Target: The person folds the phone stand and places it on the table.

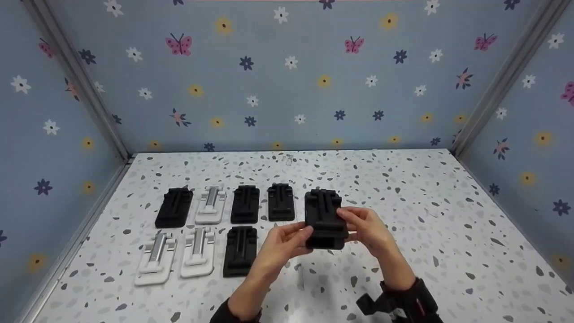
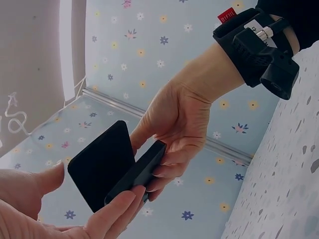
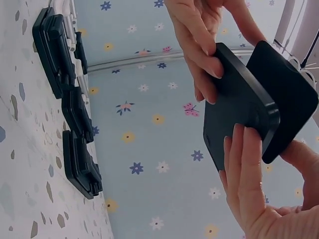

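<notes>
A black foldable phone stand [image 1: 324, 210] is held up over the table between both hands, partly unfolded. In the left wrist view a gap parts its flat plate [image 2: 102, 167] from its thicker base. My left hand [image 1: 283, 241] grips the lower left edge, its thumb by the plate. On the right side, my right hand [image 1: 371, 229] pinches the stand, thumb in front and fingers behind. The right wrist view shows fingers of both hands against the underside of the base [image 3: 239, 94].
Left of the hands, folded phone stands lie in two rows. The back row has a white stand [image 1: 210, 205] among black ones [image 1: 281, 202]; the front row has two white stands [image 1: 197, 253] and a black one [image 1: 240, 251]. Flower-patterned walls [image 1: 287, 89] enclose the speckled table [image 1: 426, 224].
</notes>
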The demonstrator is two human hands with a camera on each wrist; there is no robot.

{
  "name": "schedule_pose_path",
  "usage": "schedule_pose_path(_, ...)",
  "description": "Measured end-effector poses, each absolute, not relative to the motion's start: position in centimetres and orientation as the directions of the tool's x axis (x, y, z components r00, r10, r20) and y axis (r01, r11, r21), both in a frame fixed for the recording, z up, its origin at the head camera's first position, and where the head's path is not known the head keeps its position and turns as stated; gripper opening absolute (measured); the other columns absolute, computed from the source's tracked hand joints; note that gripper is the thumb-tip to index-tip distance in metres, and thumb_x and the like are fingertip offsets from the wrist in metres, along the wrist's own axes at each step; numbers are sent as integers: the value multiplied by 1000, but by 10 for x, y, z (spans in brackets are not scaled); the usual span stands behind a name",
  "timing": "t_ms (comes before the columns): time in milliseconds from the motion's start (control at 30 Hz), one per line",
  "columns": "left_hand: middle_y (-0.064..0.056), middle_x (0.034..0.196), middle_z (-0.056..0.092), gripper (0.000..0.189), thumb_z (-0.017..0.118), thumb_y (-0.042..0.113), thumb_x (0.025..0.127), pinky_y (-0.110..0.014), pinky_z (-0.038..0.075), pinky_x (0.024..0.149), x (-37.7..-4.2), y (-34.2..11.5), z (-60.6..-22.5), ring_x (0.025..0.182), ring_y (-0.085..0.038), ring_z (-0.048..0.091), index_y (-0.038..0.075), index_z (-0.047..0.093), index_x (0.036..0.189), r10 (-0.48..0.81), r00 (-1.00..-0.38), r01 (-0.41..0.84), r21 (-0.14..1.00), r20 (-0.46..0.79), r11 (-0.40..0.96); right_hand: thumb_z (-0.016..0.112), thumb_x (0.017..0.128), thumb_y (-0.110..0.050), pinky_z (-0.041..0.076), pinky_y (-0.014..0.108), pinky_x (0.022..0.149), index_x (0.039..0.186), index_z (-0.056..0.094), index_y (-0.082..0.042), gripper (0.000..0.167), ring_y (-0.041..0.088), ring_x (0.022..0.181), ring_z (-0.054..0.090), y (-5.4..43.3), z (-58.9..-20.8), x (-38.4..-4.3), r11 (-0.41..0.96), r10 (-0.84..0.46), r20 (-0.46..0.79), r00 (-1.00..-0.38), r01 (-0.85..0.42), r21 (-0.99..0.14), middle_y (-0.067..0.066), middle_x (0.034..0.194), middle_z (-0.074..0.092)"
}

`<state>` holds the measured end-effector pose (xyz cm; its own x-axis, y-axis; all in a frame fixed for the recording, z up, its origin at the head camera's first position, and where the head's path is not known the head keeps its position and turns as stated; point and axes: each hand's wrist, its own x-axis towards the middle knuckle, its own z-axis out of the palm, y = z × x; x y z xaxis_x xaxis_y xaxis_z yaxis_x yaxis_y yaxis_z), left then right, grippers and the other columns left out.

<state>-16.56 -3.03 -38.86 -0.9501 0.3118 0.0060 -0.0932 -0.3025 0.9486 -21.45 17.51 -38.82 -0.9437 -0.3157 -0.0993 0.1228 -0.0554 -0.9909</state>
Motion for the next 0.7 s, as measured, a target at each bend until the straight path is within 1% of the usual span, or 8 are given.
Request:
schedule_pose_path(100,-27,104,57,47,55,9,87,-32,53,76,-165,-31,-389,86,-26,62,-21,39,119,315,-949,-88,950,11,-299,55,88,-17,56,30,58,111,48,16,41,18,71,63,175,-388,-214,-51,-315,-89,-945,111,-993,8,83,62)
schedule_pose_path(233,-28,105,57,48,56,6,86,-33,53,77,-166,-31,-389,89,-27,61,-21,37,120,317,-948,-75,949,28,-307,56,87,-16,56,31,60,113,46,17,44,19,73,63,174,-390,-215,-40,-318,-78,-945,95,-995,9,85,62)
schedule_pose_path(367,-31,106,55,48,55,1,85,-34,53,77,-166,-32,-391,90,-29,60,-22,34,121,316,-948,-63,949,39,-308,57,87,-14,55,30,59,114,45,18,44,17,70,62,173,-392,-215,-28,-317,-66,-946,79,-996,10,85,62)
schedule_pose_path(500,-31,103,56,48,55,-5,83,-34,53,75,-166,-32,-393,88,-29,61,-23,33,121,292,-956,-54,957,33,-286,58,86,-12,55,30,59,115,44,18,44,15,67,61,171,-395,-214,-10,-310,-53,-949,59,-998,9,84,63)
schedule_pose_path(700,-28,94,60,47,56,-9,80,-32,55,70,-167,-32,-393,81,-25,63,-23,35,120,243,-970,-40,970,20,-238,56,86,-7,56,31,58,115,44,19,41,15,64,62,168,-397,-212,-6,-306,-33,-951,37,-999,7,81,65)
